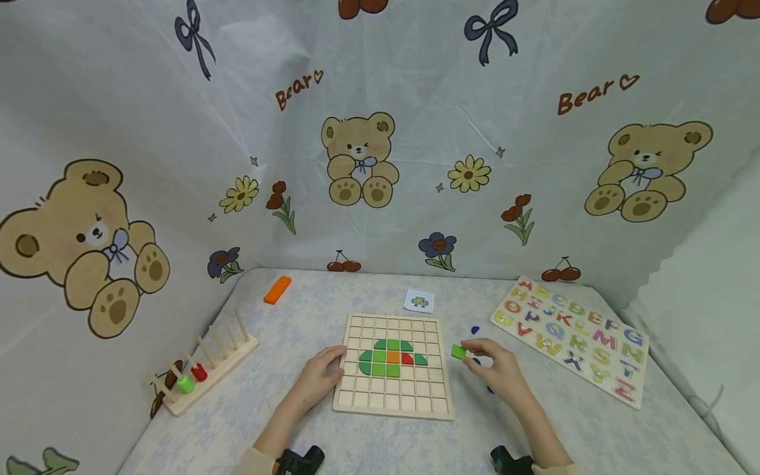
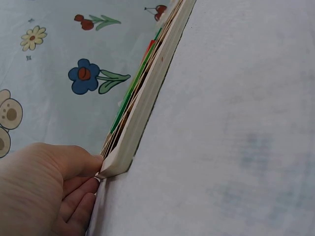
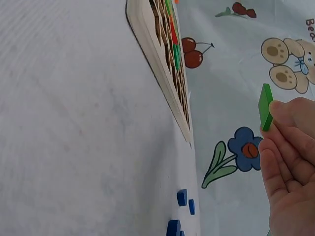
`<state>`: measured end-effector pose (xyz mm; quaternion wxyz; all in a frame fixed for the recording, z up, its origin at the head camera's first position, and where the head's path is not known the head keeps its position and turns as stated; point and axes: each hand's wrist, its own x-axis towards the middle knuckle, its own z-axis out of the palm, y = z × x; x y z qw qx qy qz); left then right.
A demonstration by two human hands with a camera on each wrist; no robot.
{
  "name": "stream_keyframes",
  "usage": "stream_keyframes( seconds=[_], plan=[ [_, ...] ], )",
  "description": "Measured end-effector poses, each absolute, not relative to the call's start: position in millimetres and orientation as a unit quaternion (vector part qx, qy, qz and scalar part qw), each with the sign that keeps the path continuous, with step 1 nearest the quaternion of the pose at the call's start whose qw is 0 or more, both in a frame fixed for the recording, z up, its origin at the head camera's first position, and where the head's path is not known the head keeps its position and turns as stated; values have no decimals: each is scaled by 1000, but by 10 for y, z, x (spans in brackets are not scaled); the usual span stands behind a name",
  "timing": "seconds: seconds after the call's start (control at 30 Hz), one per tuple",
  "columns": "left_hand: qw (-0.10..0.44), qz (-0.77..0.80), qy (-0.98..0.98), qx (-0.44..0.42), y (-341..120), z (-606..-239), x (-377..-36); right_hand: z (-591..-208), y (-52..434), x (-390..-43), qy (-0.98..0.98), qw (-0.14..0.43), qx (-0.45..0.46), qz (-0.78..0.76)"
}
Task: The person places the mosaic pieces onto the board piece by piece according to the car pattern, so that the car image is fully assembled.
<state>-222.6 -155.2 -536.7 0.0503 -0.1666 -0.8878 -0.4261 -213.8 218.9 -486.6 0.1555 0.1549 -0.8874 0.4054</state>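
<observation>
A wooden grid board lies in the middle of the table, with green, orange and red pieces set in some of its squares. My left hand holds the board by its left edge; the left wrist view shows fingertips right at the corner of the rim. Off the board's right side, my right hand pinches a green square tile between thumb and fingertips. Several small blue pieces lie on the table near that hand, partly hidden by it in the head view.
Behind the board lies a small pattern card. An alphabet puzzle board is at the right. On the left stand a peg rack with green and red beads and, farther back, an orange block. A bear-print cloth hangs behind.
</observation>
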Motion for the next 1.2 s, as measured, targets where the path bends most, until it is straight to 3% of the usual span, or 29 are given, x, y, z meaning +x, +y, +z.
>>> stream_keyframes(
  seconds=[0.6, 1.2],
  plan=[
    [44, -423, -889, -169, -1553, -5400, -2211, -4854, 1543, -2227, -867, 117, 214, 435],
    [50, -425, -888, -167, -1553, -5378, -2226, -5026, 1432, -2251, -853, 85, 236, 458]
  ],
)
